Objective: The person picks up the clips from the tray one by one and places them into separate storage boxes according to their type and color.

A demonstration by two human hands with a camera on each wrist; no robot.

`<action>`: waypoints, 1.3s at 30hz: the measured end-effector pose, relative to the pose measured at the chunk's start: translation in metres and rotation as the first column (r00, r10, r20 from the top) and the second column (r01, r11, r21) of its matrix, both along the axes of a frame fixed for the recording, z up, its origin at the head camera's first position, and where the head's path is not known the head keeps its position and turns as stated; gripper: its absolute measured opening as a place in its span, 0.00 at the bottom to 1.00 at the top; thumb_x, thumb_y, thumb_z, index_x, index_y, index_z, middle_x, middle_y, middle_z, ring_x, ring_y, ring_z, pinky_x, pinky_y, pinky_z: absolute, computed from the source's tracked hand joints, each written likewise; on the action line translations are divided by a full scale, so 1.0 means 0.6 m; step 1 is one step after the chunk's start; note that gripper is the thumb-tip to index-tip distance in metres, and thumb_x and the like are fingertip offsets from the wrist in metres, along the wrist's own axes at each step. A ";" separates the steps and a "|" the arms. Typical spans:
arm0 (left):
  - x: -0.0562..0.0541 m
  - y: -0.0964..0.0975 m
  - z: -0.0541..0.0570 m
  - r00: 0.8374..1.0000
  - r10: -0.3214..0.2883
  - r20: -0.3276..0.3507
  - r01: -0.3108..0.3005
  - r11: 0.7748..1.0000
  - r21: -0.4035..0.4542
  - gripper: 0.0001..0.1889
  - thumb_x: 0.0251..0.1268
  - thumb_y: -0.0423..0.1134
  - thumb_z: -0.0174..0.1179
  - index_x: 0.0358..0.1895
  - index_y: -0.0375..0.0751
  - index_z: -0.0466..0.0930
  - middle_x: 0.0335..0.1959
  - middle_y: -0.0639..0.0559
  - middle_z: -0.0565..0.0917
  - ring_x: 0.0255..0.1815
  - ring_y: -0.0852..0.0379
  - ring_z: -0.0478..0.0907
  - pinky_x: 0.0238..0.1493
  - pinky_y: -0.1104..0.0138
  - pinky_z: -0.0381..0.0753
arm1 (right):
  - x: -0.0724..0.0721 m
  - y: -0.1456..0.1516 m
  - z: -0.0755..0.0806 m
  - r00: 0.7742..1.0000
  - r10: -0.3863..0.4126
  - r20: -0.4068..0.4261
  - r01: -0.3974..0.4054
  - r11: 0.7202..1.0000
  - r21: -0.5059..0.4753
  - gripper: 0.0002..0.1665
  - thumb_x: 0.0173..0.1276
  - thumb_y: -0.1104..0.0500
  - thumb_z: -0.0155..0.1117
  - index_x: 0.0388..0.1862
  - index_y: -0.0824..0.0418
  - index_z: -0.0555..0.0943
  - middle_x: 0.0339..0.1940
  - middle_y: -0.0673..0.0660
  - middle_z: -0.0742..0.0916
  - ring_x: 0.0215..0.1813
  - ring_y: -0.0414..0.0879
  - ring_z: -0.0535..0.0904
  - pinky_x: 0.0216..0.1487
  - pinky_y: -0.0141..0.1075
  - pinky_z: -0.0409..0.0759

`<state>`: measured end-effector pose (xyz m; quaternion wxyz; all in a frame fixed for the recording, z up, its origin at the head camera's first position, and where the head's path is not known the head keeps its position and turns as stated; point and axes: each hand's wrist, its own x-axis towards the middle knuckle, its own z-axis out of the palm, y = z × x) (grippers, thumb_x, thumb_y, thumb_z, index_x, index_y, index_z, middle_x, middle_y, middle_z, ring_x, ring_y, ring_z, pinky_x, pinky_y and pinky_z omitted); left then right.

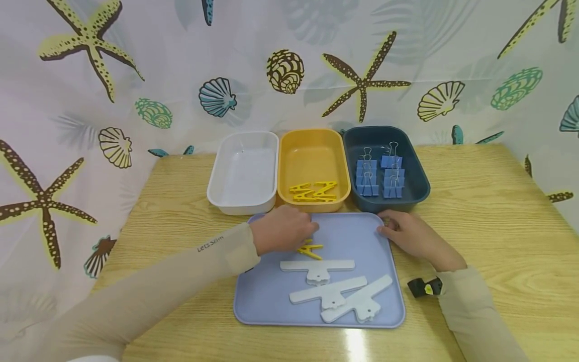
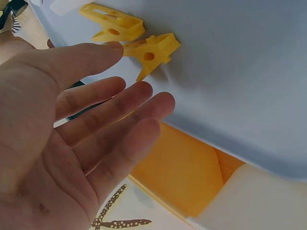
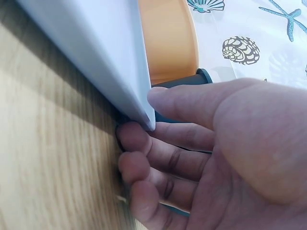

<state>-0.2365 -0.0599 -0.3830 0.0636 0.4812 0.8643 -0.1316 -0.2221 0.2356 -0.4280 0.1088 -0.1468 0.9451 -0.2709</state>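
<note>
My left hand (image 1: 286, 230) reaches over the far left part of the blue-grey tray (image 1: 353, 239), its fingers loosely bent. In the left wrist view, the thumb tip overlaps the end of a yellow clothespin (image 2: 152, 53), while the other fingers stay apart from it. Another yellow clothespin (image 2: 117, 25) lies right beside that one on the tray. At the tray's far right corner, my right hand (image 1: 410, 236) grips the edge, thumb at the rim and fingers curled by its underside. Nearer to me on the tray lie three white wide-jawed clips (image 1: 316, 265), two of them overlapping.
Behind the tray stand three bins side by side: a white bin (image 1: 242, 203), a yellow bin (image 1: 312, 138) with several yellow clothespins (image 1: 323, 192), and a dark blue bin (image 1: 418, 188) with several blue binder clips (image 1: 368, 190). A patterned cloth (image 1: 181, 75) hangs behind the wooden table (image 1: 497, 226).
</note>
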 end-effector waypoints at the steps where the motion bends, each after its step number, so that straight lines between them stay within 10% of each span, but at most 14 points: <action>1: 0.000 0.000 -0.001 1.000 0.003 0.001 -0.003 1.000 -0.001 0.05 0.66 0.40 0.59 0.41 0.48 0.82 0.26 0.56 0.81 0.22 0.61 0.71 0.22 0.72 0.68 | 0.000 0.000 0.000 1.000 0.000 0.000 0.000 1.000 0.000 0.20 0.69 0.59 0.60 0.56 0.68 0.77 0.25 0.51 0.80 0.28 0.42 0.72 0.30 0.34 0.70; 39: -0.003 0.015 -0.012 0.999 -0.006 -0.044 0.005 1.000 -0.025 0.05 0.66 0.37 0.59 0.40 0.48 0.84 0.30 0.56 0.84 0.22 0.60 0.72 0.21 0.73 0.67 | 0.000 0.001 0.001 1.000 0.007 -0.009 -0.007 1.000 -0.001 0.20 0.68 0.59 0.60 0.55 0.69 0.77 0.24 0.51 0.80 0.27 0.41 0.71 0.30 0.33 0.69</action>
